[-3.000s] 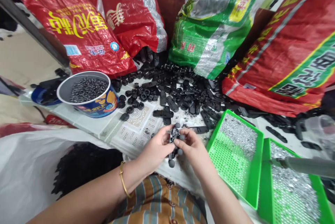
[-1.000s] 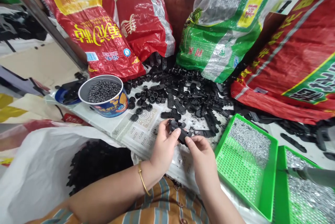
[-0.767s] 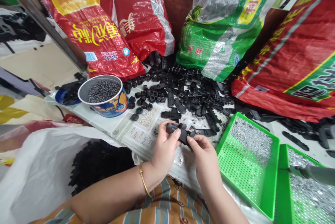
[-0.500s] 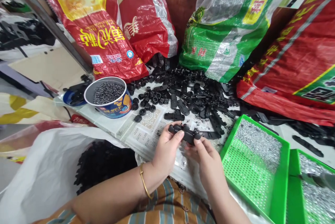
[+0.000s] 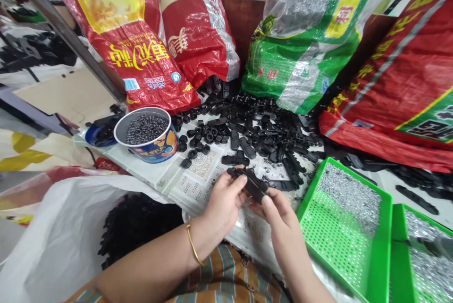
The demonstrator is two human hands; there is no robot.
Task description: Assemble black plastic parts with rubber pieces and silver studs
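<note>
Black piece point(image 5: 255, 187) turned, gripped by both hands point(image 5: 223, 201) point(image 5: 281, 215) (underside hidden)

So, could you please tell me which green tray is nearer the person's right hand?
The left green tray, shown almost whole: it lies between the right hand and the other green tray, which is cut off by the picture's right edge.
</note>
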